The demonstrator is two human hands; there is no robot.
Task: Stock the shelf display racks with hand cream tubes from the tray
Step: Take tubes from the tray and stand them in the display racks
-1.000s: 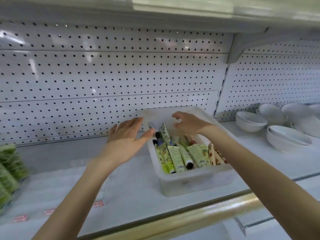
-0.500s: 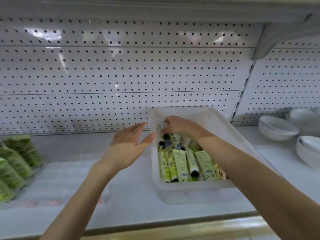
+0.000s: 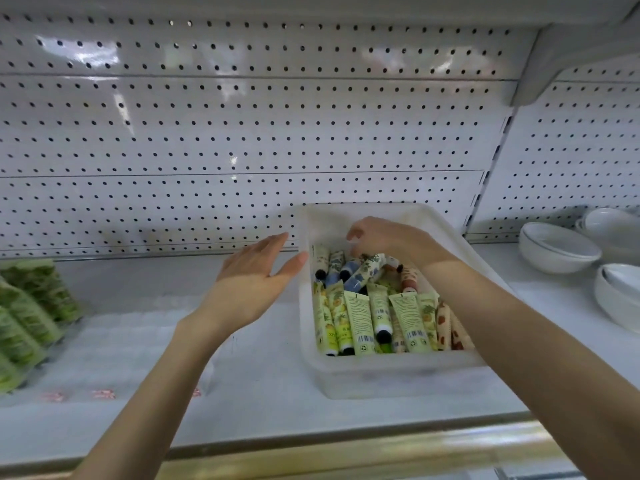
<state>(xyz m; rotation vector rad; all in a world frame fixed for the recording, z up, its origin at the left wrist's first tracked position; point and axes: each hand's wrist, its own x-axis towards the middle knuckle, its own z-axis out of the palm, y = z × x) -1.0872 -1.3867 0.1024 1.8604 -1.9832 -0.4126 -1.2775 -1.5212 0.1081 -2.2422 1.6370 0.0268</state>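
A white plastic tray [image 3: 398, 372] stands on the shelf and holds several hand cream tubes [image 3: 360, 320], green, yellow, blue and red patterned. My right hand [image 3: 391, 239] reaches into the far half of the tray, fingers curled down onto the upper end of a leaf-patterned tube [image 3: 365, 271] that lies slanted over the others. My left hand [image 3: 252, 278] hovers open just left of the tray, its thumb close to the left rim. A clear display rack [image 3: 138, 337] with red labels on its front sits on the shelf below the left hand.
Green packets [image 3: 27, 317] are stacked at the far left of the shelf. White bowls [image 3: 557, 247] stand at the right. A perforated back panel [image 3: 242, 140] rises behind, an upper shelf hangs overhead, and a brass-coloured rail [image 3: 346, 455] runs along the front edge.
My right hand dropped from above the tray onto the far tubes and curled its fingers round one. The left hand stayed open beside the tray. The camera view shifted left and closer.
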